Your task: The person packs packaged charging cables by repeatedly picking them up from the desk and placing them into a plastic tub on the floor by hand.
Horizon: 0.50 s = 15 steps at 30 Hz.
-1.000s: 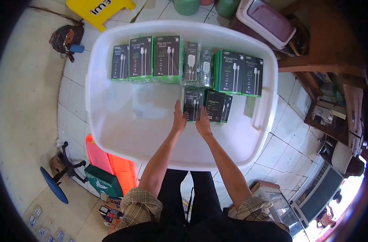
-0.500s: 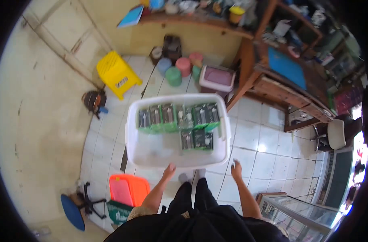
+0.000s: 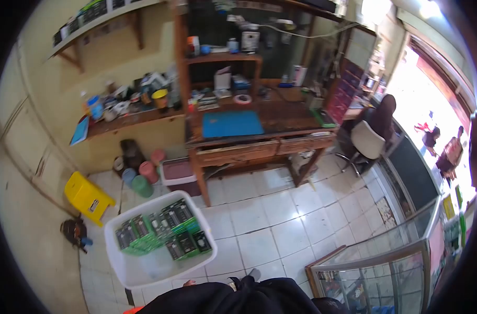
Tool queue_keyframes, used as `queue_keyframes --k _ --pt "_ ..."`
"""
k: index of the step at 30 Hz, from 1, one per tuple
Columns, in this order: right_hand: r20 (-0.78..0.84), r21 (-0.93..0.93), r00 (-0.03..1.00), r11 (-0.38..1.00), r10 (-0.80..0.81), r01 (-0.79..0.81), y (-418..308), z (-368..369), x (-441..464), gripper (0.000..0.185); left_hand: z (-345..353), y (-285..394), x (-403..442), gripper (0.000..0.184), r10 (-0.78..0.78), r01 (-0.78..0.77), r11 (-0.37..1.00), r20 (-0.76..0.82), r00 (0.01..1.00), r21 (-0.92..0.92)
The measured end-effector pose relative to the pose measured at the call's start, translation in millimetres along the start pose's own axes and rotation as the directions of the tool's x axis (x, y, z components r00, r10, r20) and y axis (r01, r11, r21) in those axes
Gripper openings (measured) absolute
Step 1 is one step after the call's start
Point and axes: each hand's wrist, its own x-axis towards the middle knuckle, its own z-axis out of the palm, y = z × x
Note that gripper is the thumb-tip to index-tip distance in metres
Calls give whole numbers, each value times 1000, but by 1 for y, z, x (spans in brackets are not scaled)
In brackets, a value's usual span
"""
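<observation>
A white plastic tub stands on the tiled floor at lower left. Several dark boxes with green sides sit in it, grouped along its far side and at its right; some look wrapped in clear plastic. Just beyond the tub's near edge, a small part of my left hand shows past my dark clothing. It appears apart from the tub, and its fingers are too hidden to judge. My right hand is out of view.
A wooden desk with drawers and a blue mat stands ahead. Left of it are a yellow plastic stool, coloured round containers and a lidded bin. A glass display case is at right. People are outside the doorway.
My view has swung up and to the right, so the tub now appears lower left. My right hand has left the view, and my left hand is mostly hidden. The boxes keep their arrangement.
</observation>
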Motion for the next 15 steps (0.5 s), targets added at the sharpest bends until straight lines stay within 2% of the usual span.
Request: queue_keyframes --k 3,6,7,8,9,10,13,15 --pt "-36 137 999 990 24 -19 26 -7 32 26 35 46 58 31 101 -99 993 31 994 -71" --pt "-184 333 983 940 -8 70 17 -52 65 29 47 148 76 32 109 -105 993 74 991 -62" --pt "-194 347 981 935 -2 70 11 -69 73 29 51 173 84 32 78 -75 996 88 993 -40" --pt "-195 367 981 928 14 60 5 -84 78 30 63 178 110 33 164 -165 986 102 981 2" --pt "-188 385 982 922 26 49 -2 -97 81 31 67 197 116 33 166 -168 986 103 981 12" --pt "-210 321 978 946 13 57 -10 -110 88 31 73 217 124 34 189 -196 980 128 974 40" --pt "-188 373 981 921 -42 111 -62 -204 31 31 91 245 151 34 233 -245 967 144 962 72" --pt "-173 393 984 912 -52 117 -74 -219 48 32 107 261 173 33 268 -279 958 137 954 63"
